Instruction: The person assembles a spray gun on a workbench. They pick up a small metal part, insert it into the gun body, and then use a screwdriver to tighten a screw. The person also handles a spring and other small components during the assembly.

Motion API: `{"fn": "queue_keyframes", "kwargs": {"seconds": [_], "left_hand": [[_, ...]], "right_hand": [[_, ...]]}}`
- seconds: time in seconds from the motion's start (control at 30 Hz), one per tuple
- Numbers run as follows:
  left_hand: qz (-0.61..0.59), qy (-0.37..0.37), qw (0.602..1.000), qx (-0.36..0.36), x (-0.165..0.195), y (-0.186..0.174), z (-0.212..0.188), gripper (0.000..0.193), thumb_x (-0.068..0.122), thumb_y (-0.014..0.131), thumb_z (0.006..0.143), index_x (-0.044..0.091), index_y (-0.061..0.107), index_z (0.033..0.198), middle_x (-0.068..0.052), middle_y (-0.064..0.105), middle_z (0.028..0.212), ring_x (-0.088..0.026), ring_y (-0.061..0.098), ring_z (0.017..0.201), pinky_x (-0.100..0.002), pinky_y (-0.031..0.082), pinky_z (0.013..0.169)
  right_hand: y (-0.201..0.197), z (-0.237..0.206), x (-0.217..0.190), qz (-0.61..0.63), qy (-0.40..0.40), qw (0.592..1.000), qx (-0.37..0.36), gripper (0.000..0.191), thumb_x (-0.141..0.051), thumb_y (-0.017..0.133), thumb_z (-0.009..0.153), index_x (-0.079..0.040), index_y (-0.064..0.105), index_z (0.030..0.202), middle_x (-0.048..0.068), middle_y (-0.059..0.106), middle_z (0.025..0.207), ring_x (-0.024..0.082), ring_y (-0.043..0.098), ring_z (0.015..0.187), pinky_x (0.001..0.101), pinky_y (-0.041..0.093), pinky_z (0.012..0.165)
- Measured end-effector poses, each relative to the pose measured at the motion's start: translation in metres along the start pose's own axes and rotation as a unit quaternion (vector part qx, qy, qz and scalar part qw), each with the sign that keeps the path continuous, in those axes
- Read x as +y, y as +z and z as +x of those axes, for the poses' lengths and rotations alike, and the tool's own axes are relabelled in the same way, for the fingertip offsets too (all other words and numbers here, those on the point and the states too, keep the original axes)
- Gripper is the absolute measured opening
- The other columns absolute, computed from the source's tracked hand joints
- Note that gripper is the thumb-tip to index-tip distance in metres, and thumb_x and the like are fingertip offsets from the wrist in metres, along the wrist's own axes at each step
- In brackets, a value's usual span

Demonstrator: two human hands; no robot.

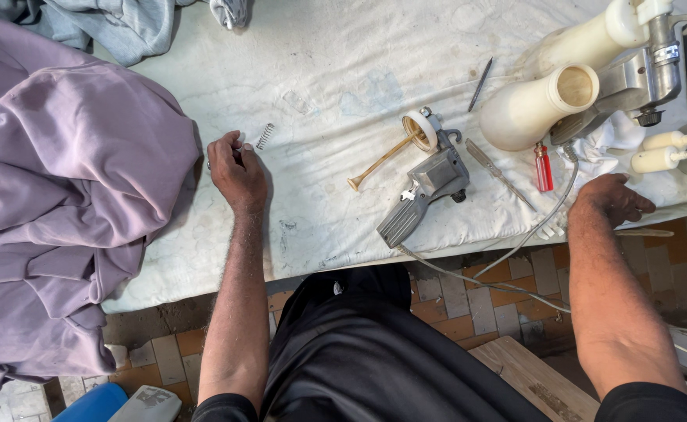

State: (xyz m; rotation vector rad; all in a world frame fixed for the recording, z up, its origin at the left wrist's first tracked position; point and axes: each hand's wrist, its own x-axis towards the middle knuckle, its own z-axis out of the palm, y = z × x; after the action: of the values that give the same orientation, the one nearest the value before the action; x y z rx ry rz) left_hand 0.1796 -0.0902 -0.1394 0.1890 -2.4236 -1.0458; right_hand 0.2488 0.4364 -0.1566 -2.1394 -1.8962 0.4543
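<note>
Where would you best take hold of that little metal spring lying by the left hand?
Judging by its pose, pinch the spring across its middle from above. It lies flat and slanted on the white cloth, coils exposed, just right of the left hand, with open cloth on its far side.

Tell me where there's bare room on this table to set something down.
Bare cloth lies between the small spring by the left hand and the grey spray gun, up to the far edge. The right side is crowded: cream forms, red lighter, right hand. Purple garment fills the left.
</note>
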Motion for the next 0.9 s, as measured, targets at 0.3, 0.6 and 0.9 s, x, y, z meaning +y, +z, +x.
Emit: {"fn": "queue_keyframes", "kwargs": {"seconds": [0.3, 0.6, 0.9], "left_hand": [[-0.003, 0.002, 1.000, -0.004, -0.009, 0.004, -0.002, 0.021, -0.004, 0.064, 0.097, 0.000, 0.064, 0.118, -0.010, 0.058, 0.108, -0.020, 0.063, 0.097, -0.036, 0.057, 0.084], [0.001, 0.004, 1.000, -0.007, -0.011, 0.005, -0.003, 0.021, -0.004, 0.065, 0.098, 0.001, 0.064, 0.119, -0.010, 0.058, 0.108, -0.020, 0.063, 0.097, -0.036, 0.057, 0.085], [-0.002, -0.007, 1.000, -0.008, -0.011, 0.004, -0.004, 0.021, -0.005, 0.064, 0.097, 0.000, 0.065, 0.117, -0.009, 0.058, 0.106, -0.020, 0.063, 0.095, -0.036, 0.057, 0.082]], "right_hand": [[-0.005, -0.005, -0.001, 0.001, 0.016, 0.999, -0.028, 0.085, -0.052, 0.048, 0.106, 0.001, 0.008, 0.159, 0.022, 0.034, 0.158, 0.033, 0.050, 0.140, 0.0468, 0.049, 0.112], [-0.002, -0.001, -0.001, -0.026, 0.013, 0.999, -0.038, 0.083, -0.053, 0.041, 0.109, 0.002, 0.006, 0.160, 0.026, 0.026, 0.163, 0.034, 0.041, 0.147, 0.0488, 0.041, 0.118], [0.002, 0.003, -0.003, -0.043, 0.011, 0.998, -0.036, 0.081, -0.053, 0.039, 0.110, 0.002, 0.005, 0.159, 0.029, 0.027, 0.161, 0.035, 0.042, 0.146, 0.0492, 0.043, 0.115]]}}
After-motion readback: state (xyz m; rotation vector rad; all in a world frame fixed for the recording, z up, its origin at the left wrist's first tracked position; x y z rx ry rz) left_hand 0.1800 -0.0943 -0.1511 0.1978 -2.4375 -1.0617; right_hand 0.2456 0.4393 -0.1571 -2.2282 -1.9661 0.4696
